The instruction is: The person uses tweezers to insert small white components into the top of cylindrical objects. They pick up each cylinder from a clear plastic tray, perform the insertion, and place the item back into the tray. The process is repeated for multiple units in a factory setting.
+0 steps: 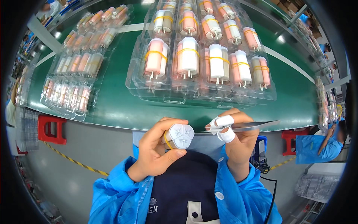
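My left hand (156, 149) grips a bundle of white cylinders (179, 136) tied with a yellow rubber band, its ends turned up toward me. My right hand (235, 136), with white finger cots on thumb and forefinger, pinches a pair of metal tweezers (246, 127) whose tips point left, close to the bundle. Both hands hover just in front of the green conveyor belt (123, 108).
Clear plastic trays (201, 93) with several banded bundles of pink, white and grey cylinders lie on the belt ahead. More filled trays (74, 74) sit at the left. A red stool (50, 128) stands below the belt at left; a person in blue (317, 145) works at right.
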A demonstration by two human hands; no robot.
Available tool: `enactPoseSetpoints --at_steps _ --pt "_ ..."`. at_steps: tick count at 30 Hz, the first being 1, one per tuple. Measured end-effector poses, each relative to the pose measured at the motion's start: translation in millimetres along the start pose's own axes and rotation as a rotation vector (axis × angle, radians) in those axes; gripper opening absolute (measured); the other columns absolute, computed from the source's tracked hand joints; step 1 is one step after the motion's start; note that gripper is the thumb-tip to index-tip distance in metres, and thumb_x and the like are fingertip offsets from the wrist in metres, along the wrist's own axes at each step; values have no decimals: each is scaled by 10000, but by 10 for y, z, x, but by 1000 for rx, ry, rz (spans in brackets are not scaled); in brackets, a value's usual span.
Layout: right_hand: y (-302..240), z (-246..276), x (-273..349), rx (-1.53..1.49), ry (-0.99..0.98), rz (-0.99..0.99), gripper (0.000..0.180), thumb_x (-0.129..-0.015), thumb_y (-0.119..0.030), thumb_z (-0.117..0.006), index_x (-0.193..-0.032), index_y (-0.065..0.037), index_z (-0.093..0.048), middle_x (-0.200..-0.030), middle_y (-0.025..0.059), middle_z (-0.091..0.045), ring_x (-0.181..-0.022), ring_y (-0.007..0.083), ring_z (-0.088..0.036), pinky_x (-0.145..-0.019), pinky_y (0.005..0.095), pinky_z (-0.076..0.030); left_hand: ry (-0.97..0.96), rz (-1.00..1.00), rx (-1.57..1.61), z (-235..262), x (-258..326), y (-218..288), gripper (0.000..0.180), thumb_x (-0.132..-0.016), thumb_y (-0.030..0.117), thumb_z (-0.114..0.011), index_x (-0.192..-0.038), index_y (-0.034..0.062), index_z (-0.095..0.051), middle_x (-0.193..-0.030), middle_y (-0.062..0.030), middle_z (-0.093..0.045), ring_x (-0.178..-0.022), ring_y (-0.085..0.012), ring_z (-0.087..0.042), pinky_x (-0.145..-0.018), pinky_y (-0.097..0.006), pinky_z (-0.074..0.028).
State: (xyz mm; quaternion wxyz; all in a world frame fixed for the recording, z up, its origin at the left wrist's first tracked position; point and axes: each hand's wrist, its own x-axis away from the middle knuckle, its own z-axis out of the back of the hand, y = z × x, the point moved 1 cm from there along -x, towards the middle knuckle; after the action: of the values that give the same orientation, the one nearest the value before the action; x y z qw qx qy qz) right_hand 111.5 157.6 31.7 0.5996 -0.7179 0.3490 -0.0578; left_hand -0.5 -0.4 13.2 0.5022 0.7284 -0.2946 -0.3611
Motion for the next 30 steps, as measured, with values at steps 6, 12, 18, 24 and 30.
enactPoseSetpoints --at_steps 6,12,18,24,30 --pt "55 -12 58 -6 -14 -35 192 -771 25 -678 -958 36 -639 -895 135 -634 -793 174 -622 -680 276 -503 23 65 72 17 23 -40 578 -832 265 -697 -1237 -63 -447 -1081 -187 -588 -946 -216 -605 -796 -350 -504" --pt "67 -27 53 -17 -8 -40 188 -773 32 -674 -958 34 -639 -893 132 -637 -785 169 -622 -672 268 -500 -9 117 237 10 20 -9 544 -852 157 -670 -1293 -52 -432 -1146 -148 -570 -959 -165 -582 -795 -304 -504" --pt "67 -24 69 -13 -2 -48 175 -777 34 -670 -949 35 -641 -885 130 -637 -780 164 -621 -667 266 -498 5 256 426 -7 -33 0 669 -859 350 -654 -1290 -91 -392 -1069 -199 -559 -895 -241 -583 -682 -355 -500" --pt "69 -39 75 -7 6 -68 171 -771 35 -677 -939 31 -646 -883 128 -638 -764 162 -623 -657 264 -496 -123 258 702 72 -57 -18 643 -922 320 -556 -1357 -99 -334 -1093 -198 -555 -912 -215 -574 -688 -343 -497" --pt "82 -28 77 3 -7 -57 174 -771 31 -684 -941 25 -648 -881 125 -640 -762 165 -628 -655 265 -498 -151 280 785 80 -56 -25 678 -914 337 -563 -1367 -100 -312 -1086 -200 -549 -898 -223 -569 -659 -345 -487"
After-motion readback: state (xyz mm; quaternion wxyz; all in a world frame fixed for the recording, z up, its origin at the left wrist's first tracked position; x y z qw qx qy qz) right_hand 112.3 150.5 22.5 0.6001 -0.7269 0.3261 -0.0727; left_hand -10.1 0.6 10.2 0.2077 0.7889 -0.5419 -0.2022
